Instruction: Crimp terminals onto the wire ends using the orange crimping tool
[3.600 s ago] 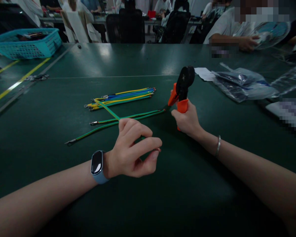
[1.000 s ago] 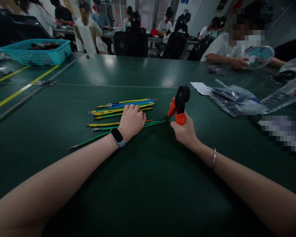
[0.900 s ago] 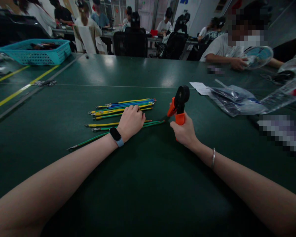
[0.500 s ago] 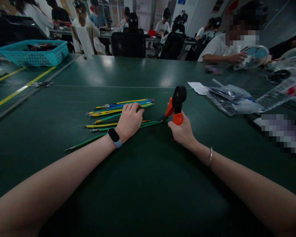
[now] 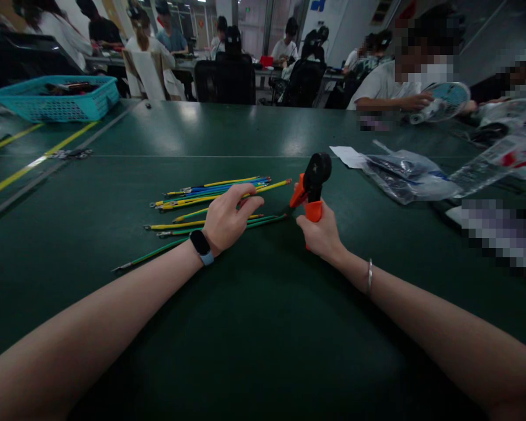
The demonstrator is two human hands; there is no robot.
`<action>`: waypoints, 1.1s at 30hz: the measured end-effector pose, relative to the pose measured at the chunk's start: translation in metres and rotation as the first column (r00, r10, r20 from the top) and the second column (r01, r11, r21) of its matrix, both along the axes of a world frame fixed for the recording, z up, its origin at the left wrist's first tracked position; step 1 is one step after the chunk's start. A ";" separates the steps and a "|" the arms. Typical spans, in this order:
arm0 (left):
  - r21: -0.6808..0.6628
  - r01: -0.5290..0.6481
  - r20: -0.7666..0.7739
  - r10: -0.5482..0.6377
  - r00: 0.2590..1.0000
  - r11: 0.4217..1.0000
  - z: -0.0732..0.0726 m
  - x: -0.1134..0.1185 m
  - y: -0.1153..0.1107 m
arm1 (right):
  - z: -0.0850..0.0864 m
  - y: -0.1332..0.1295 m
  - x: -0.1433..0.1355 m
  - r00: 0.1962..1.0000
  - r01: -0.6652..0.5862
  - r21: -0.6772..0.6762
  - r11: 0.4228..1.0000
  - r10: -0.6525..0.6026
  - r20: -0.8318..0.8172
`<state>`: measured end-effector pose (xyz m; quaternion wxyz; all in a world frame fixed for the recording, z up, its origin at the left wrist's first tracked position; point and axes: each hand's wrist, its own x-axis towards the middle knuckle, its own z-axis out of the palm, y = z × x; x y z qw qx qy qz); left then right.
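Note:
My left hand [image 5: 230, 217], with a watch at its wrist, is closed on a yellow-and-green wire [image 5: 277, 185] whose bared end points right toward the tool. Under and around this hand lie several more wires [image 5: 193, 202], yellow, green and blue, many with ring terminals at their left ends. My right hand [image 5: 322, 231] grips a crimping tool [image 5: 314, 181] with orange handles, its black head pointing up. The tool's handles are spread apart. A small gap separates the held wire's tip from the tool. The fingertips of the left hand are partly hidden.
A green table [image 5: 263, 327] spreads below. Clear plastic bags [image 5: 409, 175] and a white paper [image 5: 348, 156] lie at the right. A turquoise basket [image 5: 76, 108] stands back left. Across the table, a person [image 5: 379, 88] handles a fan [image 5: 449, 100]; others sit farther back.
A yellow-and-green wire in my left hand has shifted, and its right end now reaches out toward the crimping tool. My right hand holds the tool much as before. The view has shifted slightly.

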<state>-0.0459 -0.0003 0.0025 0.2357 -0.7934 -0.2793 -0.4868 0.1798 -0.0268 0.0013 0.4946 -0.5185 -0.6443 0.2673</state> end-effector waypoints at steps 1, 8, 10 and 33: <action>0.008 0.011 0.010 -0.012 1.000 1.000 0.000 0.000 0.000 | 0.000 0.000 0.000 1.000 -0.008 0.001 1.000 0.008 -0.002; -0.031 0.099 0.047 -0.098 0.994 0.995 -0.002 0.000 -0.001 | -0.001 0.001 0.001 0.996 -0.081 0.044 0.996 0.080 0.023; 0.009 0.080 0.030 -0.080 0.996 0.997 -0.002 0.000 0.000 | 0.000 0.001 0.000 0.994 -0.097 0.049 0.994 0.094 0.048; 0.023 0.011 0.051 -0.012 0.999 1.000 0.000 0.002 0.001 | 0.013 -0.002 -0.004 0.962 -0.195 0.014 0.981 0.188 0.196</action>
